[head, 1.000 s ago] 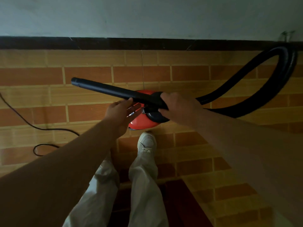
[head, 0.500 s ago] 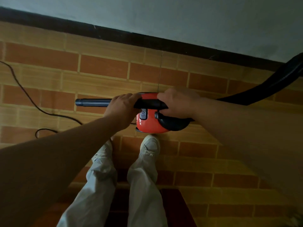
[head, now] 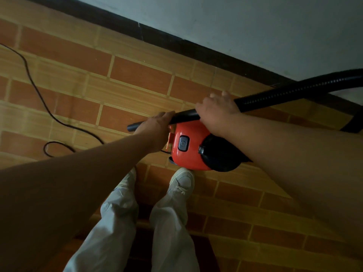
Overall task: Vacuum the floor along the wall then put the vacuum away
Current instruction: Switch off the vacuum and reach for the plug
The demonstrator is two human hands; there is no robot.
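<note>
Just beyond the shoes (head: pixel 182 179) at six o'clock sits the red vacuum (head: pixel 188 152). Over it, the left grip (head: pixel 155 128) and right grip (head: pixel 216 112) both clasp the black wand (head: pixel 183 116), seemingly stowing it. Next, probably gather the hose (head: pixel 294 91) at two o'clock. Farther out lie the brick-patterned floor (head: pixel 137 75), a loose cord (head: pixel 39 97) at nine, dark skirting (head: pixel 176 44) and a pale wall (head: pixel 255 26).
</note>
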